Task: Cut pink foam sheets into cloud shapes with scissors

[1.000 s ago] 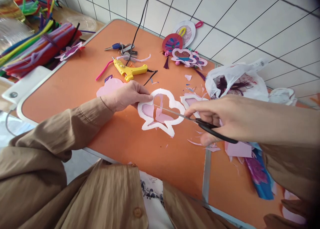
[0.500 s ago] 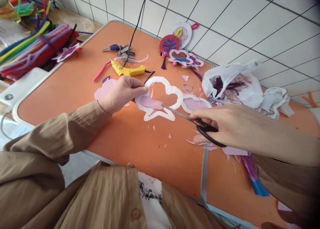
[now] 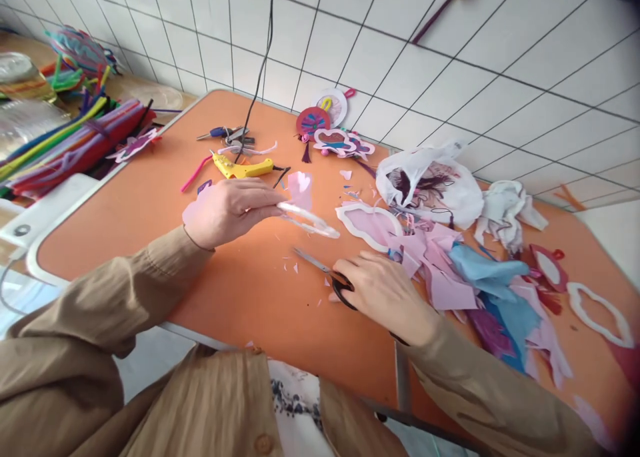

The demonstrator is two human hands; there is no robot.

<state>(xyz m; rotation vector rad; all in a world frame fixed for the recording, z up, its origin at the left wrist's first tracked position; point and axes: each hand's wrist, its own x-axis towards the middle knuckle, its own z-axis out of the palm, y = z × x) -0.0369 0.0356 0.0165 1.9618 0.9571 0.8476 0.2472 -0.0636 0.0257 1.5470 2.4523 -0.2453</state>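
Pinched in my left hand [image 3: 235, 210] is a white cloud-shaped frame [image 3: 313, 222], turned nearly edge-on above the table. My right hand [image 3: 383, 290] grips black-handled scissors [image 3: 325, 270], their blades pointing up and left, apart from the frame. A pink piece [image 3: 300, 189] lies on the table just beyond the frame. Beneath my left hand, another pink piece [image 3: 196, 207] is partly covered. To the right rests a second white frame [image 3: 345, 217] with pink material inside it. Tiny pink scraps [image 3: 295, 268] are scattered near the blade tips.
A yellow glue gun [image 3: 243, 167] with a black cord and a bunch of keys [image 3: 235, 134] lie at the back left. Finished ornaments [image 3: 335, 140] sit by the tiled wall. Pink and blue fabric [image 3: 490, 270] and a plastic bag [image 3: 450, 197] occupy the right. Pipe cleaners [image 3: 75, 150] are far left.
The white frame has tipped from facing me to nearly edge-on. My right hand has drawn the scissors away from it, down and left. A pink piece now shows behind the frame.
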